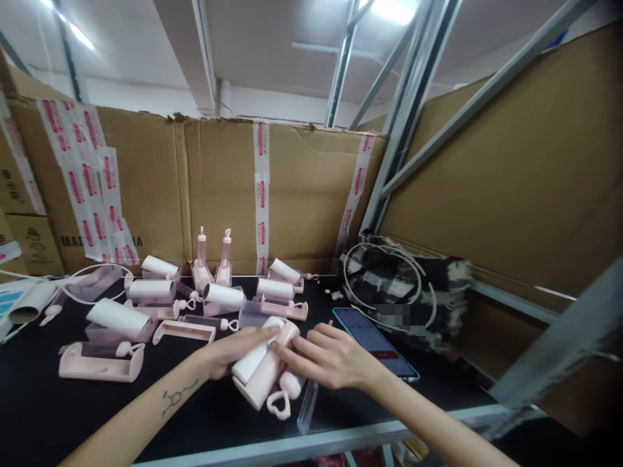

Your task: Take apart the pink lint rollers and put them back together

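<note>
My left hand point(231, 350) is closed around a white paper roll point(256, 360) and the pink half-round case point(267, 383) lying against it. The roll and case are tilted, just above the near part of the black table. From the right, my right hand point(335, 355) presses a fingertip on the case, its other fingers curled; its thumb is partly hidden. Below this hand is a pink handle point(291, 384) with a heart-shaped loop point(279, 405). Beside it, a clear plastic piece point(308, 405) lies near the table's front edge.
Several white rolls point(119, 318) in clear trays and pink cases point(102, 363) spread over the left and back. Two pink-capped tubes point(201, 250) stand upright. A phone point(374, 344) lies right of my hands, near a coiled white cable point(421, 285). Cardboard point(219, 188) walls the back.
</note>
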A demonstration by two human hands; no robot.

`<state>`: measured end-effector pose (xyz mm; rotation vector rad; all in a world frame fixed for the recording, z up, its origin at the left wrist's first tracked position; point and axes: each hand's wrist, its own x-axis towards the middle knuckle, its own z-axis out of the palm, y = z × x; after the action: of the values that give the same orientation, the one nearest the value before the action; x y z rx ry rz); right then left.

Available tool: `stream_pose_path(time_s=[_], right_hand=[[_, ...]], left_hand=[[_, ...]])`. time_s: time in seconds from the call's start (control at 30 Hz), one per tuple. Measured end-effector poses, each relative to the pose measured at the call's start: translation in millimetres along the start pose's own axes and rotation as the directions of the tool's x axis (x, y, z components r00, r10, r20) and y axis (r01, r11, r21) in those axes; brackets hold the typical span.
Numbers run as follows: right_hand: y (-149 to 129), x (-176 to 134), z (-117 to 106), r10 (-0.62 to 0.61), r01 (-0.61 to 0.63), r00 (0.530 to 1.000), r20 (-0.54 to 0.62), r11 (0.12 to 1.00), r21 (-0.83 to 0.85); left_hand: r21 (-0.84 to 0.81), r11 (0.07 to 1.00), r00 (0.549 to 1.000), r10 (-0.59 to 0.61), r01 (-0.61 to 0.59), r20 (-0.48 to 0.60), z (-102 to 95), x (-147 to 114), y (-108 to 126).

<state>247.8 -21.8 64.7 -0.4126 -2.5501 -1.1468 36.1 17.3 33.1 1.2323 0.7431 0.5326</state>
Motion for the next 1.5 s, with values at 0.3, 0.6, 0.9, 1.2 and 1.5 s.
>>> stream_pose_path(time_s=[0.3, 0.6, 0.9, 1.2, 1.5], right_hand=[[-2, -24, 34, 0.234, -0.294, 0.891, 0.389, 0.950, 0.102], [1, -3, 15, 0.778, -0.573, 0.620, 0.099, 0.362, 0.735], [-11, 26, 19, 0.652, -0.508, 0.731, 0.202, 0.322, 0.799], [1, 16, 6, 0.474, -0.498, 0.837, 0.272, 0.456, 0.738], [-6, 22, 29, 0.498, -0.527, 0.837, 0.227, 0.624, 0.577]], left_hand=[[0.287, 0.934, 0.918, 0.289, -0.210, -0.270, -20.0, -5, 12], [0.679, 0.702, 0.838, 0.490, -0.215, -0.240, -15.6, 1, 6], [0.737, 0.630, 0.840, 0.517, -0.244, -0.165, -14.7, 6, -4], [0.810, 0.563, 0.861, 0.482, -0.162, -0.163, -9.2, -2, 0], [0.774, 0.600, 0.850, 0.500, -0.202, -0.165, -7.1, -4, 2]])
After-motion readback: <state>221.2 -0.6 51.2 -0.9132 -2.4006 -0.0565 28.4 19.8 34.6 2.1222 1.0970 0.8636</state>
